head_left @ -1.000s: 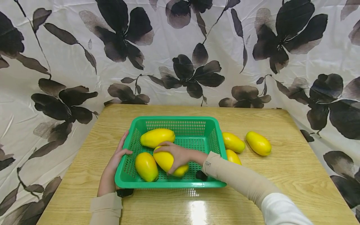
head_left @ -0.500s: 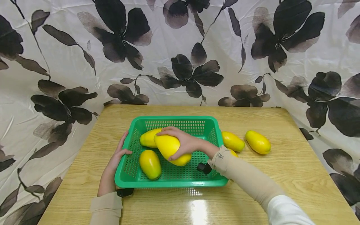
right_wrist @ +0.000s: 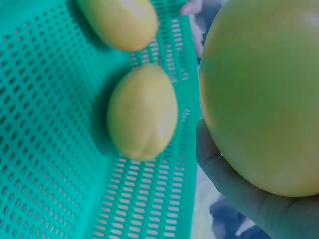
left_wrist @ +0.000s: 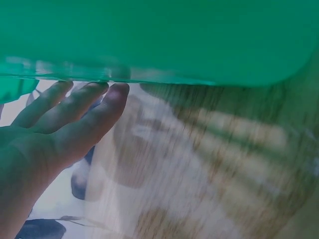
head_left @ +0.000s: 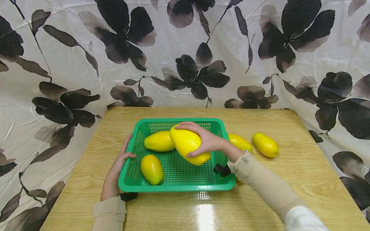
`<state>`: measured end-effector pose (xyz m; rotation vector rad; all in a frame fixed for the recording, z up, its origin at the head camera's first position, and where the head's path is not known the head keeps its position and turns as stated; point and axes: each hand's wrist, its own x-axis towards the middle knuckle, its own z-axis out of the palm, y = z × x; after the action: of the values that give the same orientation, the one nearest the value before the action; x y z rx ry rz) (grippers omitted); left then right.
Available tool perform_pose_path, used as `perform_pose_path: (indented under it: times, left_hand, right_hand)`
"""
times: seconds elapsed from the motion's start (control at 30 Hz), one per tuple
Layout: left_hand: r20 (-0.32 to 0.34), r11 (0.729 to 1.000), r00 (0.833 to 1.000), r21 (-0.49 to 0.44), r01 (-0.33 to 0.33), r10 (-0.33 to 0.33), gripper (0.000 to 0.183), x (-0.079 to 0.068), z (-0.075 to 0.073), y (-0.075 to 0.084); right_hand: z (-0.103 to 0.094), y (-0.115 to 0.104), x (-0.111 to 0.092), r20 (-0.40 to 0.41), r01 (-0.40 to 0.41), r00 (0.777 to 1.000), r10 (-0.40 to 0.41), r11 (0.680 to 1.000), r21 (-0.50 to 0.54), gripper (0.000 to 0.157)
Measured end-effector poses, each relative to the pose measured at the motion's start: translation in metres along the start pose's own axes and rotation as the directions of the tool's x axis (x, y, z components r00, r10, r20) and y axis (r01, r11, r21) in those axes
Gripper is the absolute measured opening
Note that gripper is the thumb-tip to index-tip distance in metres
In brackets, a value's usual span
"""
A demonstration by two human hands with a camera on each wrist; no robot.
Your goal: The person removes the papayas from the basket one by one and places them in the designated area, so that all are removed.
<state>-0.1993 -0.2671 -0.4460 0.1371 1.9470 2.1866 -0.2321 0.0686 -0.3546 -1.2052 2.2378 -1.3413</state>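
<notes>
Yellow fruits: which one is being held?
The fruit in the right hand, over the green basket; two others lie inside it, the rest on the table, none held.

Five smooth, oval yellow fruits [head_left: 188, 142] in sight; one green perforated plastic basket [head_left: 176, 188]; one wooden table [head_left: 162, 215]
Two fruits [head_left: 159, 141] [head_left: 152, 170] by the basket's left corners; one in the right hand [head_left: 208, 141]; two [head_left: 239, 141] [head_left: 265, 145] toward the table's right edge

Wood-grained table [head_left: 162, 211]; on it a green basket [head_left: 176, 188]; yellow fruits [head_left: 265, 145] rightward
</notes>
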Motion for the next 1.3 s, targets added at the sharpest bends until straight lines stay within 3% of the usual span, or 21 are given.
perform_pose_path:
  times: [0.23, 0.53, 0.77, 1.03, 1.3]
  left_hand:
    - [0.017, 1.000, 1.000, -0.029, -0.001, 0.002, 0.084, -0.001, 0.000, -0.001]
    - [0.013, 0.999, 0.999, 0.015, 0.035, -0.035, 0.082, -0.006, 0.000, 0.000]
    - [0.013, 1.000, 1.000, 0.004, 0.009, -0.009, 0.083, -0.004, 0.001, 0.000]
    - [0.020, 0.999, 0.999, -0.029, -0.027, 0.028, 0.084, 0.001, 0.003, -0.001]
    - [0.020, 0.999, 1.000, -0.041, -0.006, 0.007, 0.084, -0.002, 0.002, -0.001]
  right_hand:
    - [-0.013, -0.005, -0.017, -0.076, -0.007, 0.997, 0.008, 1.000, 0.009, 0.084]
    - [-0.022, -0.004, -0.038, -0.132, 0.008, 0.991, -0.002, 0.999, 0.049, 0.084]
    - [-0.027, -0.002, -0.057, -0.165, -0.019, 0.986, 0.034, 0.996, 0.090, 0.086]
    - [-0.039, -0.001, -0.086, -0.248, -0.067, 0.964, 0.093, 0.991, 0.114, 0.087]
    - [-0.053, 0.005, -0.121, -0.331, -0.109, 0.934, 0.136, 0.989, 0.097, 0.088]
